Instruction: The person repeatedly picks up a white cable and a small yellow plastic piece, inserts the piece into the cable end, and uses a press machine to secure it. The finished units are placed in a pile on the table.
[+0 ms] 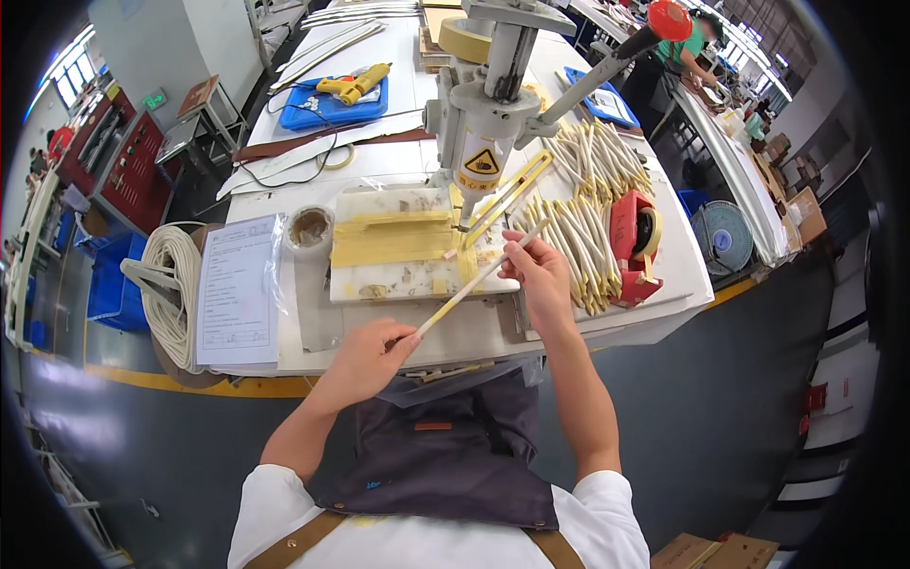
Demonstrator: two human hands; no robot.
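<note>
Two piles of pale, slim rods, the farther pile [595, 156] and the nearer pile [566, 248], lie at the right of the white tabletop [690, 277], just beside a red tape dispenser [624, 237]. A press [488, 123] with a yellow warning label stands at the middle, its lever ending in a red knob [669, 19]. Under it sits a white block [379, 207], partly covered in yellow tape. Over to the left I can see a tape roll [309, 230], a printed sheet [239, 313] and a big coil of cream cord [169, 332]; farther back, a yellow glue gun [356, 85] rests on a blue tray [332, 106]. Around us is a workshop with a dark floor [720, 398], a red cabinet [123, 161] off to the left, and a co-worker in green [684, 55] leaning over another bench at the far right.

Closer in, the worker in the white shirt and dark apron has one rod [462, 299] slanted over the block's near right part. The right hand [542, 273] is closed on it near its upper end, thumb against fingers. The left hand [373, 356] pinches the lower, yellowish end, its other fingers curled in.
</note>
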